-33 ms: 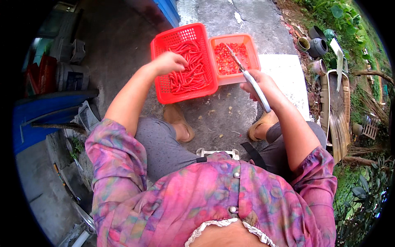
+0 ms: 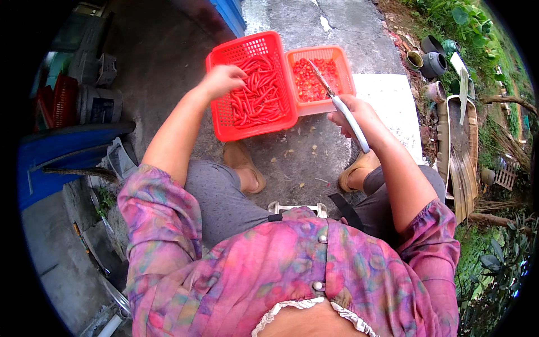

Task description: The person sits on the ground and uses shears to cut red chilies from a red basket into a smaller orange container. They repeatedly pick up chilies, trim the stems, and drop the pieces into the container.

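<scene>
Looking down from the head view, we see our left hand (image 2: 223, 80) reaching into the red basket (image 2: 222, 121), fingers curled loosely over the whole chillies (image 2: 257, 100) piled inside; whether it already pinches one we cannot tell. That basket sits on the concrete ground (image 2: 303, 157) just ahead of our feet.

Our right hand (image 2: 355, 115) is closed in a fist around the pale handle of the scissors (image 2: 341, 108). The blades point up and away from us, over the orange basket (image 2: 345, 70), and the tips lie above the cut chilli pieces (image 2: 311, 78) in it. How far the blades stand apart is too fine to tell.

The orange basket touches the right side of the red one. Beyond and to the right of it lies a white slab (image 2: 390, 106). Small scraps are scattered on the ground between the baskets and our sandals (image 2: 247, 168).

At far left we see a blue tub (image 2: 62, 163) and a white bucket (image 2: 98, 104), well apart from the baskets. At far right, dark pots (image 2: 432, 56) stand by green plants (image 2: 466, 28).
</scene>
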A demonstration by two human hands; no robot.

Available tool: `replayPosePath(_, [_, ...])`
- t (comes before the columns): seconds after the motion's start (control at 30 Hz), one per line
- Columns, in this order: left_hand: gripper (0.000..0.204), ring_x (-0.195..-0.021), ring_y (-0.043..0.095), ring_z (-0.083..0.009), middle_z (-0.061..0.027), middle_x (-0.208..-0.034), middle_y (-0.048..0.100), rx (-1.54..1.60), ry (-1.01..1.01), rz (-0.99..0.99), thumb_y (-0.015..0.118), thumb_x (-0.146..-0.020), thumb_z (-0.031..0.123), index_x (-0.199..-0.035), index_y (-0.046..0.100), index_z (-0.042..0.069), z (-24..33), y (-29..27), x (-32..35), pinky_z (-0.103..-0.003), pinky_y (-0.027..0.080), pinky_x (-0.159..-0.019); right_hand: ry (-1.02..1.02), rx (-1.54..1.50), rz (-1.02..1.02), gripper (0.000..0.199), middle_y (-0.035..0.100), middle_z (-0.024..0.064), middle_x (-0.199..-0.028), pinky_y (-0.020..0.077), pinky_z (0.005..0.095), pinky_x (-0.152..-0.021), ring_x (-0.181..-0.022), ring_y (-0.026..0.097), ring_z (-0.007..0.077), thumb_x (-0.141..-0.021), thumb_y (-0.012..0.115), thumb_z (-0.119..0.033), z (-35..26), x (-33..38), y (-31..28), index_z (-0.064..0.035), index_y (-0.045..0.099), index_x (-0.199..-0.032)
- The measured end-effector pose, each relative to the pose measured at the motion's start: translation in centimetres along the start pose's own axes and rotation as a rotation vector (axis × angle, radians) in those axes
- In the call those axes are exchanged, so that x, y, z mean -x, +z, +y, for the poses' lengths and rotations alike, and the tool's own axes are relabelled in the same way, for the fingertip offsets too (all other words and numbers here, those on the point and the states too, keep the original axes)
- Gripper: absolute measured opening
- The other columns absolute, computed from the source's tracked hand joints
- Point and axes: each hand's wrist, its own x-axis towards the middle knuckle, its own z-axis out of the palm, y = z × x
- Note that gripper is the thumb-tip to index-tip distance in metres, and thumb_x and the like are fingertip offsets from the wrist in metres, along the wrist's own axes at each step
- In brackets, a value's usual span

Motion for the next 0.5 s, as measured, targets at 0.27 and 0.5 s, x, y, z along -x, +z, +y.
replayPosePath(0.27, [0.04, -0.082, 0.065, -0.0248, -0.0153, -0.099, 0.065, 1.002, -0.882, -0.116, 0.065, -0.081, 0.032, -0.11, 0.059, 0.005, -8.8, 1.4, 3.3, -0.042, 0.052, -0.07, 0.018, -0.058, -0.011, 0.026, 0.057, 0.0043, -0.068, 0.0453, 0.0266, -0.047, -0.053, 0.055, 0.0116, -0.077, 0.068, -0.019, 0.6, 0.0, -0.3, -0.0023, 0.057, -0.093])
replayPosePath(0.5, [0.033, -0.09, 0.064, -0.0303, -0.0172, -0.102, 0.063, 1.117, -0.644, 0.2, 0.05, -0.078, -0.006, -0.11, 0.055, -0.003, -6.2, 3.5, 3.8, -0.044, 0.053, -0.081, -0.01, -0.064, 0.018, 0.029, 0.057, 0.0047, -0.069, 0.0453, 0.0263, -0.047, -0.052, 0.054, 0.012, -0.076, 0.069, -0.019, 0.2, -0.1, -0.4, -0.002, 0.058, -0.097])
